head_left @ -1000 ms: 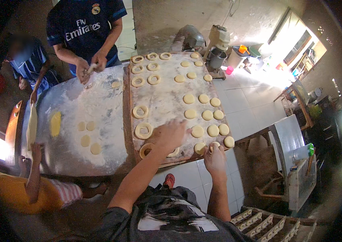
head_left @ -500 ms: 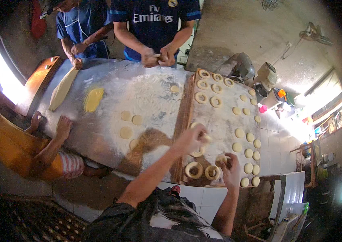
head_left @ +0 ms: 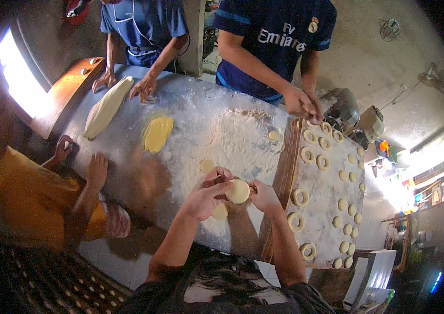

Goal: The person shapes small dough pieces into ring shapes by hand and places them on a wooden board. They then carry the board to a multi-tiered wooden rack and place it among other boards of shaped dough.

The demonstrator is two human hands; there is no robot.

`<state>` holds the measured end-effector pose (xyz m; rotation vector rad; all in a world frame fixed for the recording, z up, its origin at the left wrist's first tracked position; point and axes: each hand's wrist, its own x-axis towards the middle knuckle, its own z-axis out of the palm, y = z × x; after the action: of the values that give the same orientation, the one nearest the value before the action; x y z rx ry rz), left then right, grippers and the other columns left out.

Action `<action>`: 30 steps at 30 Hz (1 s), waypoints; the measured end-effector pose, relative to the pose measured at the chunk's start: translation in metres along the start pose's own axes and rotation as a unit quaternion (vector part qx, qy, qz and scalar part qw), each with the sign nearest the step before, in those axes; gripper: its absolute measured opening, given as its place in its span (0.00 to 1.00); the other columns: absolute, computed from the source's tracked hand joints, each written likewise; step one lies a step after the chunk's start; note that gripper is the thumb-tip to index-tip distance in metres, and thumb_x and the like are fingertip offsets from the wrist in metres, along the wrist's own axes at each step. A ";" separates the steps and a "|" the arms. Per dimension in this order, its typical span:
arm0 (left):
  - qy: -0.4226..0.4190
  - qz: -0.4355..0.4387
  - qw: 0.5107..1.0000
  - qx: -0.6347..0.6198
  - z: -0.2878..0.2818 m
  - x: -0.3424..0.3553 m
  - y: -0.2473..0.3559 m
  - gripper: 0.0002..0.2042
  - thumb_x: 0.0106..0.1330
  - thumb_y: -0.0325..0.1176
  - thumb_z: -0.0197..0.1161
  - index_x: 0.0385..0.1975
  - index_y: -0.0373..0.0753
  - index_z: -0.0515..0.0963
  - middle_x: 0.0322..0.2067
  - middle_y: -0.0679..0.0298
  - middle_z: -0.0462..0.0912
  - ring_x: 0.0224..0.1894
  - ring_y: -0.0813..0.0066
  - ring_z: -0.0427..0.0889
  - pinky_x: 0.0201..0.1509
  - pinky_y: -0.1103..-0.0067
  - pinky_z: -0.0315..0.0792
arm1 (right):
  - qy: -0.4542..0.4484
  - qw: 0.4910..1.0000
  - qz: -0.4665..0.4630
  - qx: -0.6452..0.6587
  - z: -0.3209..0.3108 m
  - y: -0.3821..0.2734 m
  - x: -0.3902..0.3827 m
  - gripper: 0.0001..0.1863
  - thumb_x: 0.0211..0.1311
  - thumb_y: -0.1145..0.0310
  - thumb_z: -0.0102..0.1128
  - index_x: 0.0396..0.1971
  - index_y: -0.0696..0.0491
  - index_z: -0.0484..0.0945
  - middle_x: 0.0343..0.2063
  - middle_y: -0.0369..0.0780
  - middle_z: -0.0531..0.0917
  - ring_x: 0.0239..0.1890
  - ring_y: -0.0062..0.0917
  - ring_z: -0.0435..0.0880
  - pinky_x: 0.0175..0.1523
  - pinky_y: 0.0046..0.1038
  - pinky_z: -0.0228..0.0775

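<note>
Over the floured part of the table, my left hand [head_left: 207,196] grips a flat dough round [head_left: 238,192] between thumb and fingers. My right hand [head_left: 265,198] closes on the same round from its right edge, its fingertips partly hidden behind it. One dough round [head_left: 207,166] lies just beyond my left hand, and another dough round [head_left: 220,211] sits below the held one. To the right, a floured board [head_left: 322,201] carries dough rings [head_left: 296,222] on its left side and plain small rounds [head_left: 337,222] on its right.
Across the table, one person's hands [head_left: 305,106] work at the board's far corner. Another person's hands [head_left: 143,86] flank a long dough strip [head_left: 107,107]. A person in orange rests a hand [head_left: 97,170] at the left edge. Yellow fat [head_left: 157,134] is spread on the metal table [head_left: 143,172].
Both my hands have moved left from the board to the table and now hold one dough round together. The person opposite has shifted right, hands at the board. The view has turned.
</note>
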<state>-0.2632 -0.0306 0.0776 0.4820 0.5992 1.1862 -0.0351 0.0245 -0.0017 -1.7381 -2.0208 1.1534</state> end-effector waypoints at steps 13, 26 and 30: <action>-0.010 0.026 0.998 0.051 -0.014 0.008 0.021 0.06 0.66 0.25 0.62 0.39 0.41 0.74 0.36 0.69 0.77 0.37 0.79 0.79 0.38 0.80 0.75 | 0.049 0.995 -0.005 -0.081 0.022 0.014 0.010 0.14 0.56 0.64 0.61 0.38 0.58 0.79 0.34 0.53 0.84 0.41 0.49 0.83 0.46 0.42 0.75; 0.081 0.091 0.720 0.683 -0.041 0.049 -0.017 0.11 0.68 0.35 0.59 0.47 0.40 0.78 0.39 0.51 0.84 0.41 0.49 0.84 0.46 0.66 0.77 | 0.108 0.988 0.065 -0.088 0.022 0.015 -0.010 0.12 0.57 0.63 0.63 0.34 0.56 0.77 0.34 0.51 0.84 0.41 0.51 0.82 0.45 0.43 0.75; -0.011 0.072 0.758 0.648 -0.023 0.055 -0.029 0.12 0.67 0.35 0.62 0.47 0.39 0.79 0.38 0.52 0.85 0.39 0.55 0.85 0.45 0.69 0.77 | 0.120 0.984 0.046 0.127 -0.006 0.000 -0.019 0.15 0.57 0.63 0.69 0.36 0.56 0.77 0.33 0.45 0.85 0.38 0.36 0.85 0.45 0.35 0.75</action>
<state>-0.2437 0.0137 0.0320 1.7395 1.3617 0.7284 -0.0260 0.0093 0.0081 -1.7598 -1.5954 1.1117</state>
